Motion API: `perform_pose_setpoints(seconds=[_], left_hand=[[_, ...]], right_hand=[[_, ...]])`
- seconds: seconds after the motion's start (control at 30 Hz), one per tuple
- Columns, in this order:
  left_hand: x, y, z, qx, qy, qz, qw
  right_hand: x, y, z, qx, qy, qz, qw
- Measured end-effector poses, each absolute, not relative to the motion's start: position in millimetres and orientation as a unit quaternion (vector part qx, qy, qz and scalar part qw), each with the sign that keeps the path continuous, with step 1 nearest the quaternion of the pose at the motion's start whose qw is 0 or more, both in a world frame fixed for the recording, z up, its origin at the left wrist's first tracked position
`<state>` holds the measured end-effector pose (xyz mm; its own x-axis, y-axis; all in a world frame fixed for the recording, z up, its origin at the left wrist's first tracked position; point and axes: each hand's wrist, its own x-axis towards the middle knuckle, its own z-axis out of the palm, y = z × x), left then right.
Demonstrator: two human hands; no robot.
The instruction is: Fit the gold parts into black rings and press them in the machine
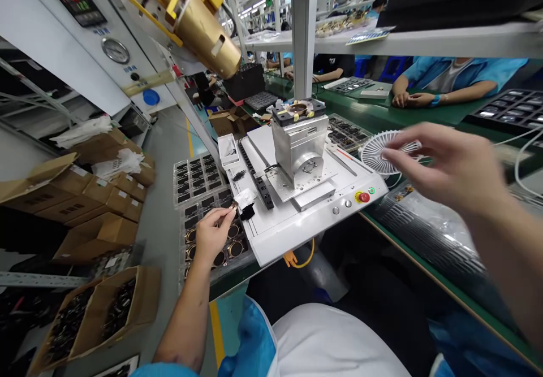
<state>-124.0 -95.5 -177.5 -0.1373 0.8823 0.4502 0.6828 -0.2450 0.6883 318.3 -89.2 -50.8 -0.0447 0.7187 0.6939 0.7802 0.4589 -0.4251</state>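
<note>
fingers [223, 215] of the left hand [208, 240] are pressed together at the tips, pinching a small brownish piece [235, 204] (too tiny to make out properly). that piece is to the left of the metal block [299, 151] and nearer the person, just beside a crumpled white patch [245, 197] and a black scrap [246, 212]. between these and the block runs a black rail [258, 180]; a white box [228, 150] stands left of the block, beyond the rail. left of the block and below the hand, a tray of gold-rimmed round parts [236, 247] lies by the white base [271, 242]. to the right of the block, the right hand [456, 168] is up in front of a white fan [373, 146], thumb and forefinger curved toward each other; blur hides whether their tips meet or hold anything, so i cannot tell. on top of the block sits a black fixture [299, 111]; above it and to the left hangs a gold cylinder [207, 35].
</note>
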Motion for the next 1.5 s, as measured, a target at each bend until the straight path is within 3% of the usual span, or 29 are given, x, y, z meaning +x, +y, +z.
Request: perform_pose_setpoints(seconds=[0.2, 0.37, 0.47, 0.57, 0.77, 1.0, 1.13, 1.3, 1.4, 1.5], left_hand=[[-117, -113, -139, 0.684, 0.53, 0.496, 0.07], [-113, -116, -106, 0.712, 0.484, 0.507, 0.043], [-94, -95, -76, 0.742, 0.438, 0.506, 0.018], [-58, -57, -42, 0.765, 0.391, 0.511, -0.031], [24, 28, 8, 0.824, 0.348, 0.448, -0.01], [45, 40, 21, 0.869, 0.41, 0.275, 0.036], [34, 35, 9, 0.895, 0.375, 0.242, 0.016], [25, 38, 3, 0.894, 0.357, 0.27, 0.031], [20, 19, -7, 0.876, 0.32, 0.361, 0.014], [13, -20, -41, 0.842, 0.263, 0.472, 0.016]], right_hand=[[240, 44, 20, -0.41, -0.836, 0.027, 0.364], [235, 104, 44, -0.344, -0.891, 0.152, 0.253], [241, 105, 43, -0.306, -0.889, 0.163, 0.298], [245, 86, 34, -0.316, -0.833, 0.187, 0.414], [268, 34, 0, -0.327, -0.734, 0.24, 0.546], [326, -28, -54, -0.411, -0.675, 0.306, 0.53], [362, -55, -111, -0.499, -0.605, 0.391, 0.482], [375, -76, -195, -0.63, -0.543, 0.443, 0.335], [364, -86, -225, -0.657, -0.578, 0.419, 0.242], [351, -93, -235, -0.678, -0.617, 0.343, 0.203]])
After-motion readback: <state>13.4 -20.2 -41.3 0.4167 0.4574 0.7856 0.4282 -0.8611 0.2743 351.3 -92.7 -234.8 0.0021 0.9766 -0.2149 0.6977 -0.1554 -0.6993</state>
